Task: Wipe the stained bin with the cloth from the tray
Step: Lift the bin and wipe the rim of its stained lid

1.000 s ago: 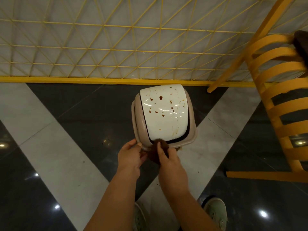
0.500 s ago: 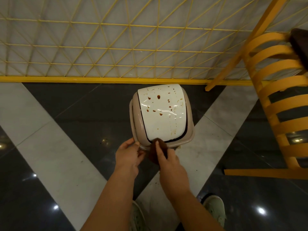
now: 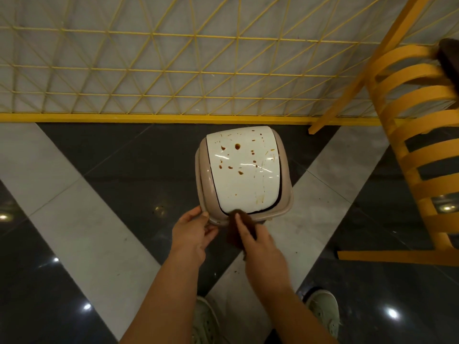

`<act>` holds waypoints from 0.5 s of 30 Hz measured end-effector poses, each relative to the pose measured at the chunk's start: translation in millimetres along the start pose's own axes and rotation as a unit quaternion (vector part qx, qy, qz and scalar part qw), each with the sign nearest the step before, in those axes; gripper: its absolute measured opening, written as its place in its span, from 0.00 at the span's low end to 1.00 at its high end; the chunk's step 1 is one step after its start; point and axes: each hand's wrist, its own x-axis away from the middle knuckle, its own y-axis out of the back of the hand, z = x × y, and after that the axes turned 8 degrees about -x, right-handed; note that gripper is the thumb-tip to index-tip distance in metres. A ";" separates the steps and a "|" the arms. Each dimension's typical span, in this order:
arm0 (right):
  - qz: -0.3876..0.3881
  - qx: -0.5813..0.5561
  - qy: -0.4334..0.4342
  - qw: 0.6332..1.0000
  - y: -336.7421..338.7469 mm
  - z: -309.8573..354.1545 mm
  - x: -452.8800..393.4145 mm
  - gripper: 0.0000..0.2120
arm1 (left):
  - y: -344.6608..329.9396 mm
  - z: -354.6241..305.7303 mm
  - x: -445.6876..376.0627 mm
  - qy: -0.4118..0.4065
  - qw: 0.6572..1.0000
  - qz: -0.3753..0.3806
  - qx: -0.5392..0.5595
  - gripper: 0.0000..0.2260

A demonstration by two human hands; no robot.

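Observation:
A beige bin (image 3: 285,194) with a white swing lid (image 3: 244,180) stands on the floor in front of me. Brown stains dot the lid, mostly on its far half. My left hand (image 3: 192,232) grips the bin's near left rim. My right hand (image 3: 258,247) holds a dark brown cloth (image 3: 239,230) and presses it against the near rim, with a finger stretched over the cloth. Part of the cloth hangs below my hand.
A yellow wire lattice panel (image 3: 173,70) with a yellow base rail stands behind the bin. A yellow slatted chair (image 3: 419,145) is at the right, with something dark on top. My shoes (image 3: 323,311) are below on the glossy tiled floor.
The view shifted slightly. My right hand with the cloth stays at the near rim and has barely moved; my left hand keeps its hold on the rim.

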 end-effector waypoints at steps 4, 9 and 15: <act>-0.046 0.028 -0.068 0.996 20.7 -26.5 -2.1 0.43 | -6.3 -1.9 0.8 0.010 1.000 0.021 -0.008 0.08; -0.001 0.009 -0.018 1.000 5.3 0.6 1.3 0.43 | -6.8 1.1 -0.6 0.006 0.999 0.030 -0.029 0.09; 0.053 0.031 0.035 0.997 -3.7 27.2 -6.4 0.38 | -8.1 -0.6 1.1 0.009 0.999 -0.001 -0.035 0.07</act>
